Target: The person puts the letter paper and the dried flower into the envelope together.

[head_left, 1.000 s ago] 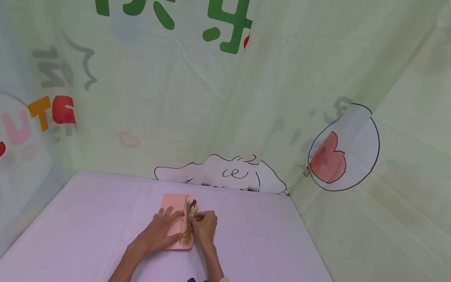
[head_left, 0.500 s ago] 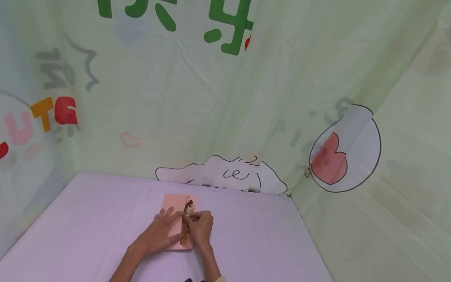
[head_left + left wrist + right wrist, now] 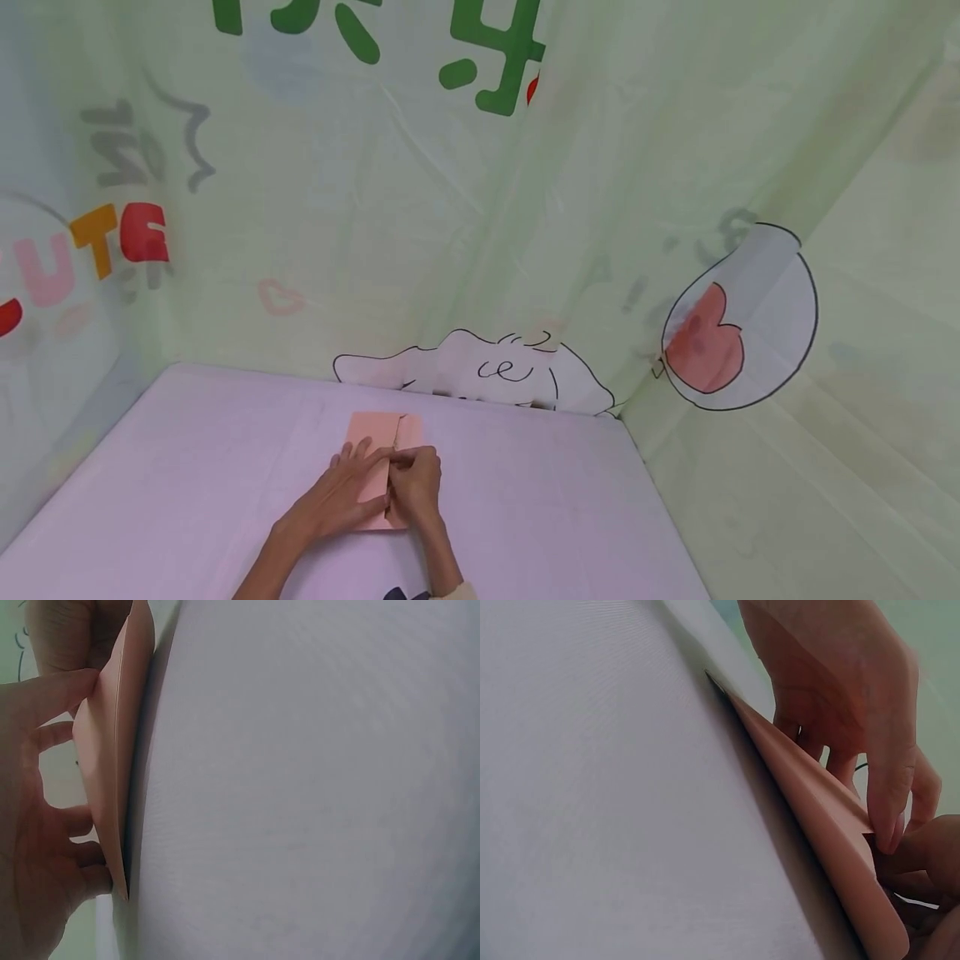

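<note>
A pink paper envelope (image 3: 375, 427) lies on the table, its opening along the right side. My left hand (image 3: 327, 493) rests on it with fingers spread; in the left wrist view the fingertips of that left hand (image 3: 30, 817) press on the envelope (image 3: 103, 746). My right hand (image 3: 420, 485) is at the opening with curled fingers, its fingertips tucked just inside the edge. The small dried flower bouquet it pinches is almost wholly hidden by the envelope and the hand. The right wrist view shows the right hand (image 3: 934, 859) at the gap of the envelope (image 3: 817, 817), beside the left thumb.
A pale lilac cloth covers the table (image 3: 540, 500). Behind it hangs a light green curtain (image 3: 337, 208) with printed letters and drawings, and its side panels enclose the table left and right.
My right hand has moved left with the dried flower bouquet, which lay visible along the opening and is now inside the envelope's edge. The left hand has kept its place.
</note>
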The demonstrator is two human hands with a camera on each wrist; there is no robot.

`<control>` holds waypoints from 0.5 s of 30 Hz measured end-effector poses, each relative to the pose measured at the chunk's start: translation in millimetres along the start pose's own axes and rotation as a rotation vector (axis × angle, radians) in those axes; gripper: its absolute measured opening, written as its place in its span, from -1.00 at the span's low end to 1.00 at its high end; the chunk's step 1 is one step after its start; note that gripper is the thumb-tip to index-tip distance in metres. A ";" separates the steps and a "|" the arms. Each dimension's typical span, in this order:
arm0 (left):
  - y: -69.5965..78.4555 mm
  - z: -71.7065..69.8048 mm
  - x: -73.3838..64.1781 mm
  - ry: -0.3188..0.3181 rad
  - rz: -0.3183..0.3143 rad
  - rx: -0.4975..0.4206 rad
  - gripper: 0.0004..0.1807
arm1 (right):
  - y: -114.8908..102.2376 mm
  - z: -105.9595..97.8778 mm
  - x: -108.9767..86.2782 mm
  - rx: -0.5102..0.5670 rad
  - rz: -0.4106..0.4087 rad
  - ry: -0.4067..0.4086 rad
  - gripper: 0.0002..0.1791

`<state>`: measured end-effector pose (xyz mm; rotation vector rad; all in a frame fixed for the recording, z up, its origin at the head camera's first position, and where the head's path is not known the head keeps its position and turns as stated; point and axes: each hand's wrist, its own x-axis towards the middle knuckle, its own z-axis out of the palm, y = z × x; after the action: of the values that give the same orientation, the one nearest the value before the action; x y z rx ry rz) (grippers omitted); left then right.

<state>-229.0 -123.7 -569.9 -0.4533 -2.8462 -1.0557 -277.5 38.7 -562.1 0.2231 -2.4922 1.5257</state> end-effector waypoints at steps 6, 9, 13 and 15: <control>0.6 1.0 1.6 0.003 0.011 0.020 -0.23 | 5.0 -2.9 1.2 -0.001 -0.021 -0.046 -0.88; 0.1 0.8 1.3 0.000 0.017 0.031 -0.23 | 3.2 -6.9 1.7 -0.006 -0.021 -0.070 -0.86; -0.6 -0.5 0.4 -0.003 0.025 0.034 -0.21 | 0.4 -14.2 3.4 -0.035 -0.022 -0.061 -0.88; -1.2 -1.4 0.3 -0.002 0.034 0.040 -0.21 | 0.1 -19.2 5.5 -0.052 0.003 -0.038 -0.90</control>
<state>-229.7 -125.5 -569.5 -0.4979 -2.8454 -0.9912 -280.9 55.7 -552.3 0.2416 -2.5585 1.4697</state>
